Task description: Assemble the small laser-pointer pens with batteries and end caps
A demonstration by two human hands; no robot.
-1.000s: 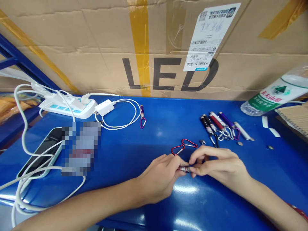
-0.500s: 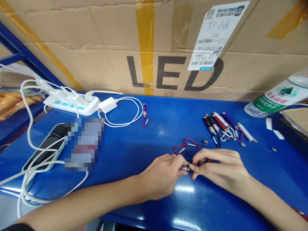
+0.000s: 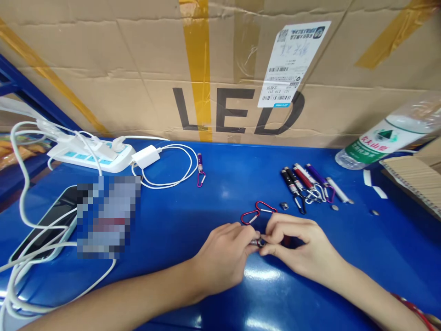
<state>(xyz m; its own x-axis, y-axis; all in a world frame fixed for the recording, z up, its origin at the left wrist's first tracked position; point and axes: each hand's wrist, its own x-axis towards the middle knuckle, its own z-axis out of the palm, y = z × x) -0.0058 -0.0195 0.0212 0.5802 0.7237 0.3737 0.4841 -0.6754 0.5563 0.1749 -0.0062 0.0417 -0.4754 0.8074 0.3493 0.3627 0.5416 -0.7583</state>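
My left hand (image 3: 225,255) and my right hand (image 3: 298,248) meet fingertip to fingertip low over the blue table (image 3: 213,193). Both pinch a small metal keychain flashlight (image 3: 257,242), mostly hidden by the fingers. Two red carabiner clips (image 3: 258,212) lie on the table just beyond my fingers. A small silver cap (image 3: 284,206) rests right of them. Further right lies a bunch of several keychain flashlights (image 3: 306,181) in black, red, purple and silver.
A lone purple flashlight (image 3: 200,166) lies mid-table. At the left are a white power strip (image 3: 89,154), a charger with cable (image 3: 151,158) and a phone (image 3: 44,220). A water bottle (image 3: 382,138) lies at the right. A cardboard box marked LED (image 3: 220,69) stands behind.
My hands stay together on the small flashlight, with the fingers shifting slightly around it. The view has drifted a little; nothing on the table moved.
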